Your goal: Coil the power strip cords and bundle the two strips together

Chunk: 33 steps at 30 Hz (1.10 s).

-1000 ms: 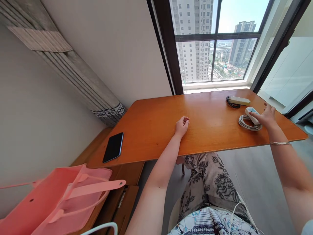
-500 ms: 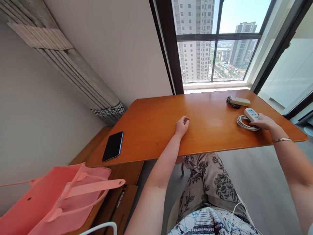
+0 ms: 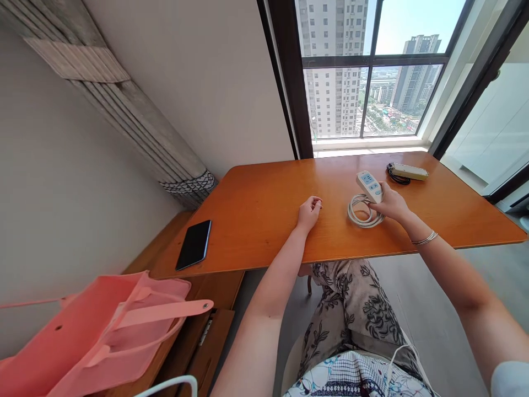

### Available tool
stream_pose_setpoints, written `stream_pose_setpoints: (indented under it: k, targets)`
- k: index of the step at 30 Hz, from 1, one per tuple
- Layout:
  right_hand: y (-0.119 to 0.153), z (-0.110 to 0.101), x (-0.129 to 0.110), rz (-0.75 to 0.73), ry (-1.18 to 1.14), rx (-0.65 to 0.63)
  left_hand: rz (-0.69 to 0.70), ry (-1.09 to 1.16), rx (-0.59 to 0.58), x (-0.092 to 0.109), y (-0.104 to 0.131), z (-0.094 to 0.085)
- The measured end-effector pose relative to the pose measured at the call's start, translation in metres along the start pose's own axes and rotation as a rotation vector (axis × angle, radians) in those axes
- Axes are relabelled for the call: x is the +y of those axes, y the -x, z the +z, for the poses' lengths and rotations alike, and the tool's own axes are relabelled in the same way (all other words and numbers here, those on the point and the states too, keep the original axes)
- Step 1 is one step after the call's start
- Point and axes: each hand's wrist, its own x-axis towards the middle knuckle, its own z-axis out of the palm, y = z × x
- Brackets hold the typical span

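Note:
My right hand (image 3: 392, 203) grips a white power strip (image 3: 369, 186) by its near end, over the right half of the brown table (image 3: 264, 212). The strip's white cable (image 3: 359, 220) hangs coiled in a loop just below it. Near the middle of the table, my left hand (image 3: 309, 214) rests with its fingers curled together and nothing visible in them. Behind and right of my right hand lies a second, cream-coloured power strip (image 3: 409, 171) with its black cable (image 3: 397, 177) bundled at its left end.
A black phone (image 3: 194, 245) lies at the table's left end. An open pink bag (image 3: 99, 336) stands at the lower left on brown wooden furniture (image 3: 215, 342). A window (image 3: 372, 60) is beyond the far edge, and a grey curtain (image 3: 136, 116) hangs at the left.
My right hand has moved left with the white power strip and its coiled cable, from the table's right side towards my left hand. My left hand has stayed in place.

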Motion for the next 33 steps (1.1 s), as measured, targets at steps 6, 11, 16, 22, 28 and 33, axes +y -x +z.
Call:
stream_pose_setpoints:
  k: [6,11,16,22,28,33]
  targets:
    - [-0.008,0.036,-0.041,-0.264,-0.094,0.109,-0.009,0.131,-0.189,-0.002,0.003,0.001]
    - [-0.010,0.058,-0.047,-0.402,-0.200,0.234,-0.032,0.113,-0.263,-0.001,0.004,0.002]
    - [-0.010,0.069,-0.031,-0.383,-0.258,0.412,-0.032,0.084,-0.251,-0.002,0.003,0.003]
    - [-0.013,0.081,-0.014,-0.206,-0.400,0.562,-0.074,0.156,-0.117,-0.008,-0.001,0.005]
    - [-0.017,0.087,-0.013,0.005,-0.754,0.483,-0.189,0.368,-0.054,-0.010,-0.006,0.006]
    - [-0.020,0.088,-0.012,0.092,-0.843,0.435,-0.207,0.443,-0.011,-0.010,-0.006,0.005]
